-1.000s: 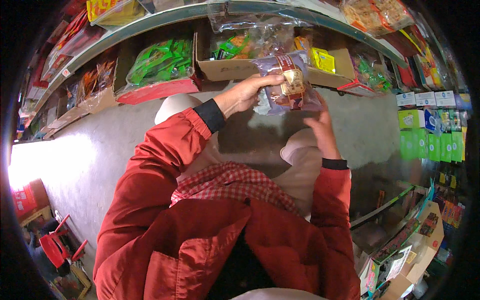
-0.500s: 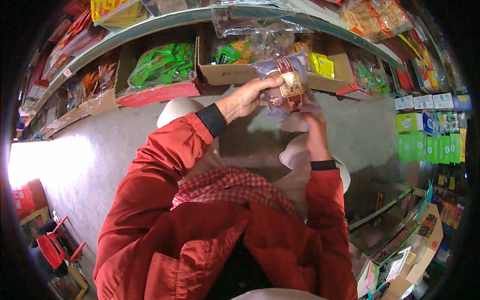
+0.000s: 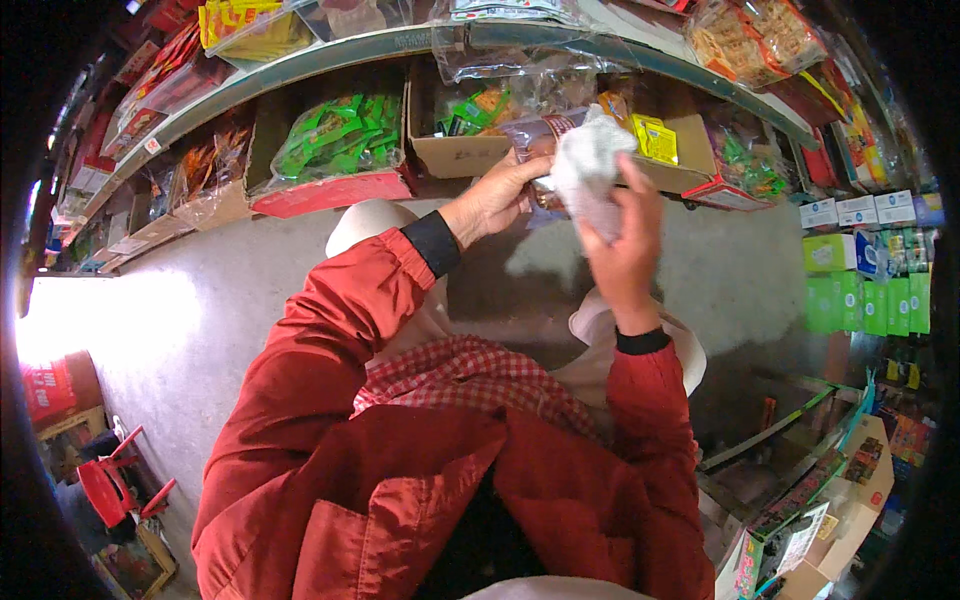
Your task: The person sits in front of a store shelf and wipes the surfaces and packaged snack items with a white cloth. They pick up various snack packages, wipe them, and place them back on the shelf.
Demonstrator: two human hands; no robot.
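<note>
My left hand (image 3: 497, 199) grips a clear plastic snack packet (image 3: 530, 133) with a brown and cream label, thumb on top of its left edge. Over the packet's face lies a crumpled white cloth (image 3: 588, 165), which hides most of the label. My right hand (image 3: 630, 240) holds this cloth, with its fingers curled along the right side. Both hands are in front of the lower shelf, above the floor.
Ahead stands an open cardboard box (image 3: 460, 155) with green and yellow packets. Left of it, a red-fronted box (image 3: 330, 190) holds green packets. The shelf edge (image 3: 390, 42) curves above. Green cartons (image 3: 873, 305) stand at right, a red chair (image 3: 105, 492) at lower left.
My right hand has risen from beneath the packet and brought the white cloth over its front. My left hand keeps its hold on the packet.
</note>
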